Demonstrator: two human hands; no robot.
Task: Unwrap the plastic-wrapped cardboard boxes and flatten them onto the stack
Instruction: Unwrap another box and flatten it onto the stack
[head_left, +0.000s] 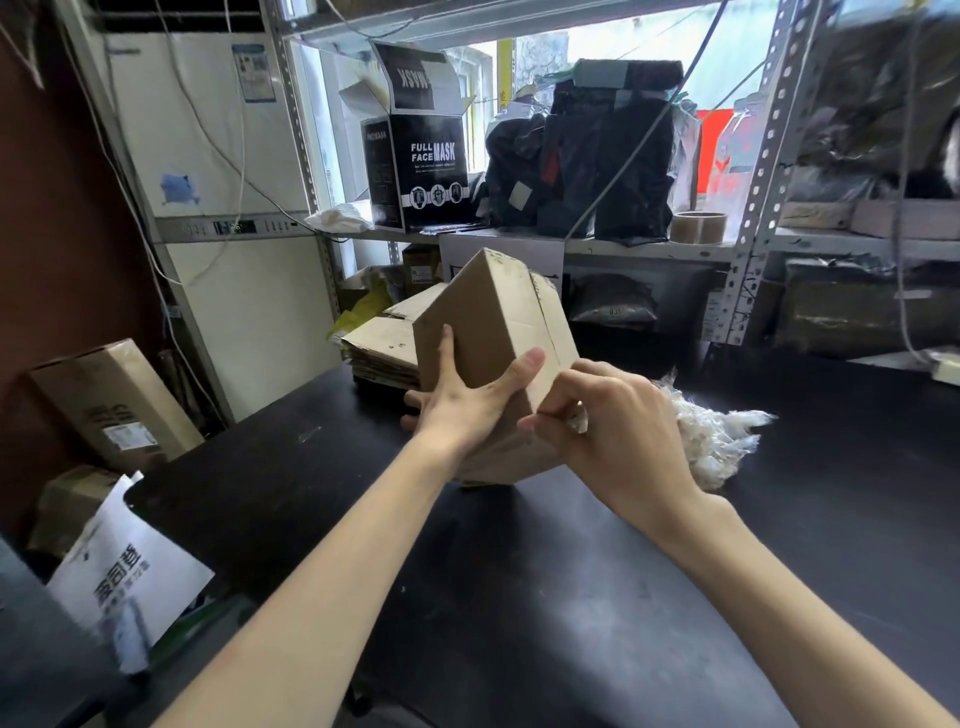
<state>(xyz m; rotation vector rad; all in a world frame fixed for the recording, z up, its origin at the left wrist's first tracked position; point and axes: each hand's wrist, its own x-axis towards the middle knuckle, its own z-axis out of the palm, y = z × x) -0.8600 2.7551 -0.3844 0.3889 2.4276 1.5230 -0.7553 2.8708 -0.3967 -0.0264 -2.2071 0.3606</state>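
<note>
Cardboard box (493, 312), matte and tilted, gripped by left hand (467, 405), right hand (618, 436) pinching its corner.

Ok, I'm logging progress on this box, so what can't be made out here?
Head view only.
Box underside: covered by the left hand and right hand; flaps' state unknown.
Right hand's grip at the box's lower corner: whether it also pinches wrap is hidden by its own fingers.
Stack: right part behind the box; count unreadable.
Wrap: near part behind the right hand.
Top-right shelf goods: blurred.
</note>
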